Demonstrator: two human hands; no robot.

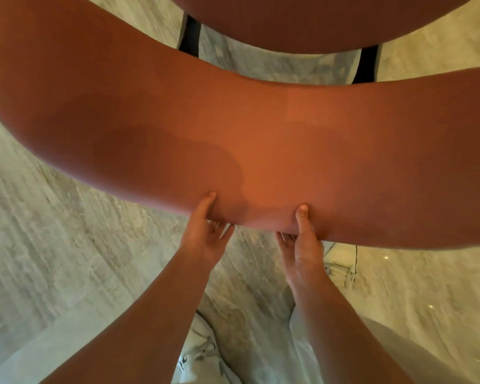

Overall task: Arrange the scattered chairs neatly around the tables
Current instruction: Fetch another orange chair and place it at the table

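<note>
I have both forearms stretched forward, side by side. My left hand [203, 234] pinches with thumb on top and fingers curled beneath; my right hand [302, 245], just beside it, grips the same way.

No text, label, brand, number or sign can be read here. The white lace-up shoe [203, 353] at the bottom edge carries small dark marks, too blurred to make out as letters.

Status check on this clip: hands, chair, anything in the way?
Left hand and right hand both grip the chair back at its near edge. Seat beyond, dark legs on floor. No table or obstacle visible.
</note>
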